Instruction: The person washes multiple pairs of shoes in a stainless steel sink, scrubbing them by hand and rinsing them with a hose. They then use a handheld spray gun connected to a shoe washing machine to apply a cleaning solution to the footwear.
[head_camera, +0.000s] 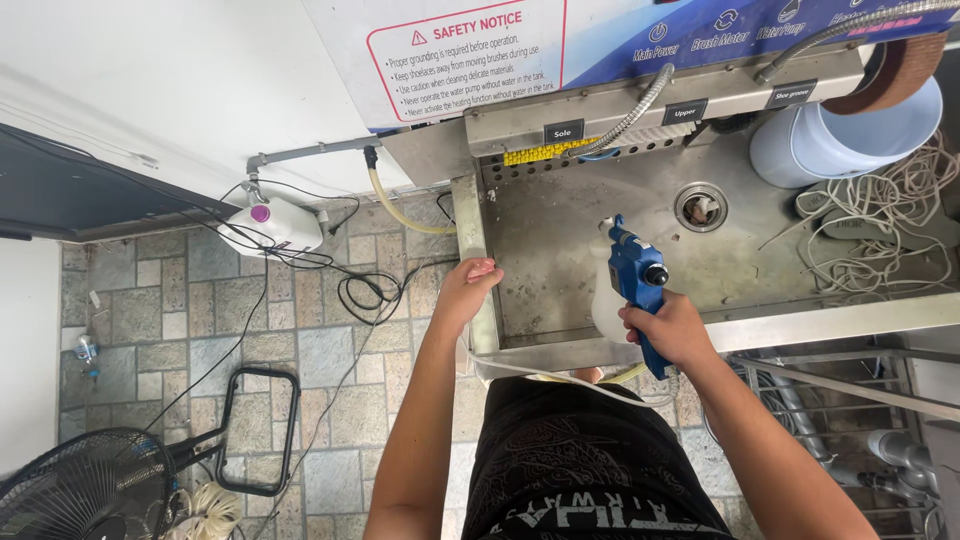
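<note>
Spray gun (636, 278), blue with a black knob, is sitting in the right hand (672, 330), whose fingers are curling tightly round the handle so the nozzle is pointing away from the person, over the steel sink basin (560, 230). A whitish bottle (606, 300) is hanging beneath the gun, just left of those fingers, and its weight may be why the grip is so firm. Beyond the fingers, further into the basin, the round drain (701, 206) is lying open. The left hand (468, 285) is resting on the sink's left rim (470, 225), fingers bent over the edge and pressing together, apparently steadying the body while leaning in. Right of the right hand, a tangle of white cords (880, 225) is lying beside a pale blue bucket (850, 135). Well left of the left fingers, black cables (365, 290) are trailing over the tiled floor (160, 320) toward a small white device (270, 225), and a black fan (85, 490) is standing near the person's left elbow.
</note>
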